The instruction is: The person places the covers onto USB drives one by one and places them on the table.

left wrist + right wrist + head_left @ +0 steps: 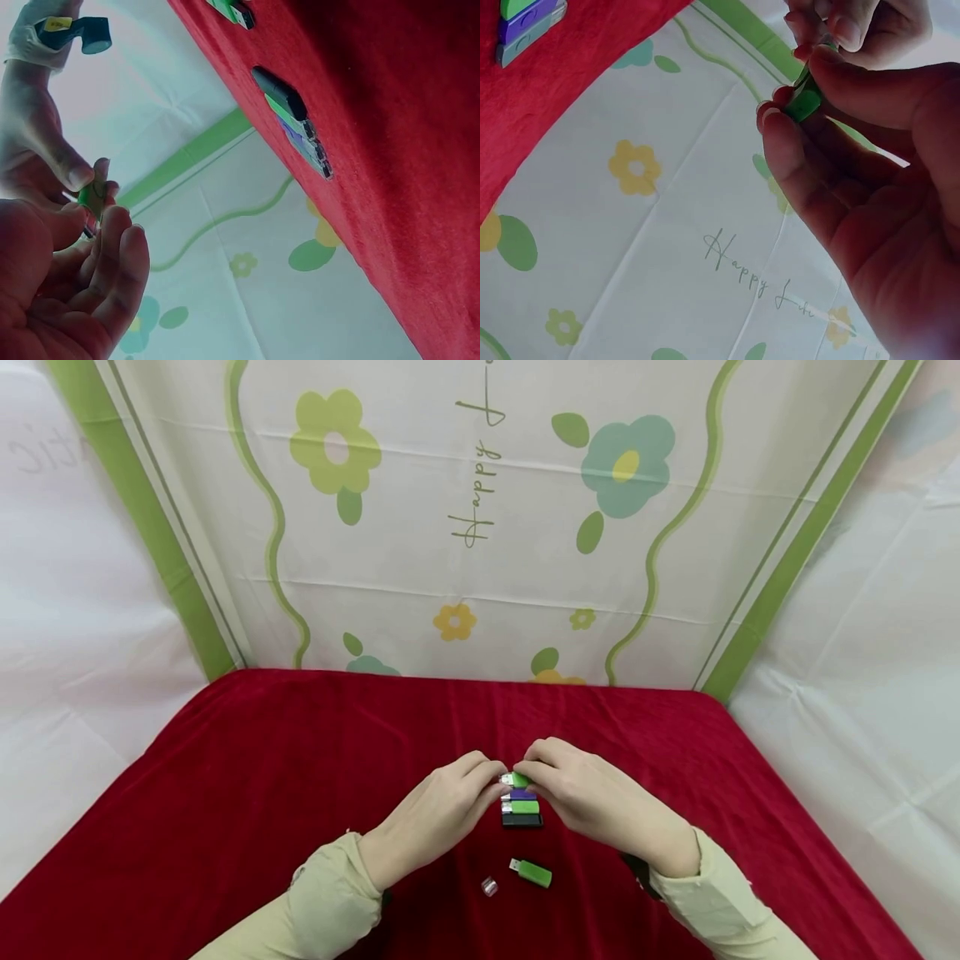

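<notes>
Both hands meet over the table around a green USB stick (519, 779), raised well above the cloth in the wrist views. My right hand (596, 793) pinches its green body (804, 101) between thumb and fingertips. At the stick's clear, silvery end, the fingertips of my left hand (450, 797) pinch it and partly hide it. Below the hands, a row of USB sticks lies side by side: black (522, 820), green (525, 807), purple (521, 795) and a grey one (529, 41). Closer to me lies another green stick (534, 873) with its metal plug bare.
A small clear cap (490, 886) lies left of the loose green stick. Red velvet cloth (300, 760) covers the table. White printed fabric (465, 577) rises behind the far edge, with plain white walls (862, 735) at both sides.
</notes>
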The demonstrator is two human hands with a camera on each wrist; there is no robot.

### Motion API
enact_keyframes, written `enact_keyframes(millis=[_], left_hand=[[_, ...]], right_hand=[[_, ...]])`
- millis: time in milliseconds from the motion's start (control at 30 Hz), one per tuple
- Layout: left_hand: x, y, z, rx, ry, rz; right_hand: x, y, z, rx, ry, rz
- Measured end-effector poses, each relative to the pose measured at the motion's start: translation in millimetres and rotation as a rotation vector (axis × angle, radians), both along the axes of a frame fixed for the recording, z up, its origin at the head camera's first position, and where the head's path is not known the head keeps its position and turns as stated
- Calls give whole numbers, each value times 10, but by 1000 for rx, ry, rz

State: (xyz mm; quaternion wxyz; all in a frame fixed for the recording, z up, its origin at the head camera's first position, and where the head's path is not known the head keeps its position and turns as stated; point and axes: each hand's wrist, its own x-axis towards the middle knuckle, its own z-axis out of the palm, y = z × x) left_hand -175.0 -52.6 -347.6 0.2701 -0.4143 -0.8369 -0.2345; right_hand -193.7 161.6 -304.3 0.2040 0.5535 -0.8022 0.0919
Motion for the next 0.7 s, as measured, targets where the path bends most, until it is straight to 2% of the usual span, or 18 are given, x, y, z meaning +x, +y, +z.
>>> enact_keyframes(millis=[233,300,367,533,600,700], left_hand=[[3,-9,-10,-46,8,6],[7,-22,-16,-64,-14,17],[10,-34,-22,-93,-48,58],[10,-72,-33,-207,-114,219],[11,-84,-41,-250,-132,243],[17,-91,-55,-301,-167,244]], right_hand=[[14,-22,-24,9,6,7],[2,-30,-49,5,-10,-2],[-19,-36,-92,24,-36,-25],[-110,-66,-293,218,-94,-128],[-139,-87,-385,289,-120,-147],[-159,-115,-501,339,-146,-140]])
